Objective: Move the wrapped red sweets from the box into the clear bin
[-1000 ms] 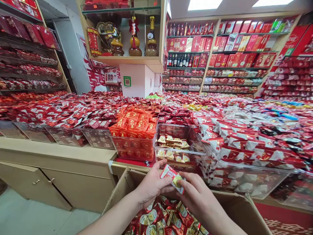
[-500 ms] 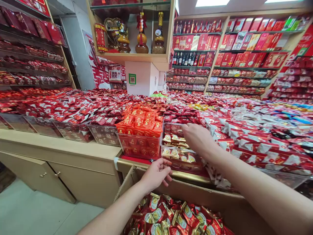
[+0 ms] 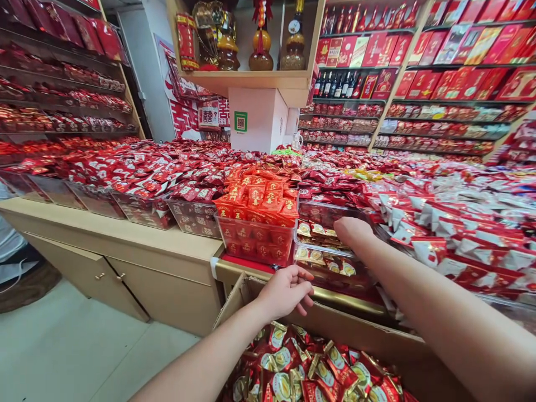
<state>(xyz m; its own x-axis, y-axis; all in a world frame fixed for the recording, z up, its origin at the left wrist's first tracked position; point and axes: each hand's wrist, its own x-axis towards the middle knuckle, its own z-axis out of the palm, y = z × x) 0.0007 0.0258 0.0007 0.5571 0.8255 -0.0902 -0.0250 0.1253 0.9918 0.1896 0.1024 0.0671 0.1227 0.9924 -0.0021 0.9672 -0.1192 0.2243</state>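
My right hand (image 3: pixel 354 232) reaches down into a clear plastic bin (image 3: pixel 330 281); its fingers are out of sight below the wrist. In that bin lie gold-and-red wrapped candies (image 3: pixel 315 256), low down. Just in front of it, my left hand (image 3: pixel 286 290) hovers over the rim of a cardboard box (image 3: pixel 355 328). Its fingers are loosely curled and apart, with nothing between them. Red-and-gold wrapped candies (image 3: pixel 316 371) of a similar look fill the bottom of the box.
Left of the bin stands a clear bin heaped with orange-red packets (image 3: pixel 257 215). Piles of red-and-white packets (image 3: pixel 452 240) rise on the right. A display cabinet (image 3: pixel 247 81) overhangs the counter (image 3: pixel 176 248). Shelves of red boxes and bottles line the back.
The view has tilted down and turned slightly left. My right hand has gone lower into the bin, and its fingers are now hidden. My left hand keeps its pose above the box rim.
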